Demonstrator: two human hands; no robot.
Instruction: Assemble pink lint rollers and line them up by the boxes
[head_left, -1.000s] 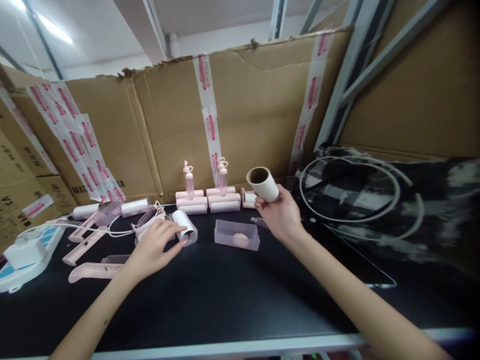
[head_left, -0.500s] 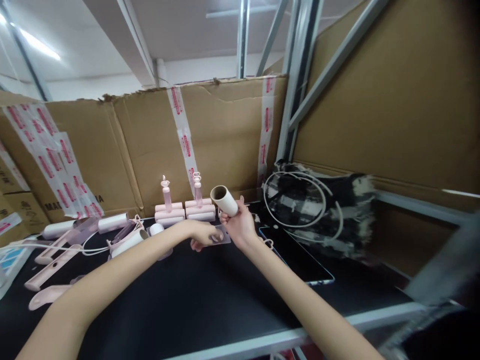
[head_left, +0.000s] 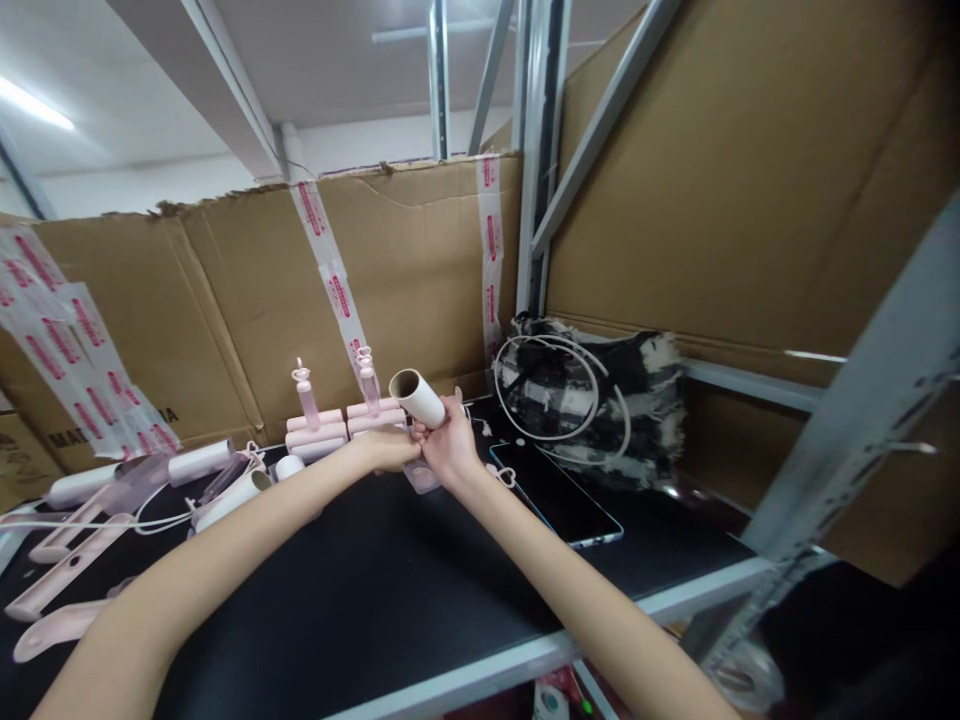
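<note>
Both hands now meet at the frame's centre: the right hand [head_left: 450,445] grips the cardboard tube [head_left: 417,397], tilted up-left, while the left hand [head_left: 390,447], on the white roller a second ago, pinches the clear plastic cover [head_left: 421,476] just above the tabletop [head_left: 360,610].

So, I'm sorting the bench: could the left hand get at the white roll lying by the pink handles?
Probably yes: the left hand is beside the cardboard tube, and bare tabletop lies toward the white roll.
</note>
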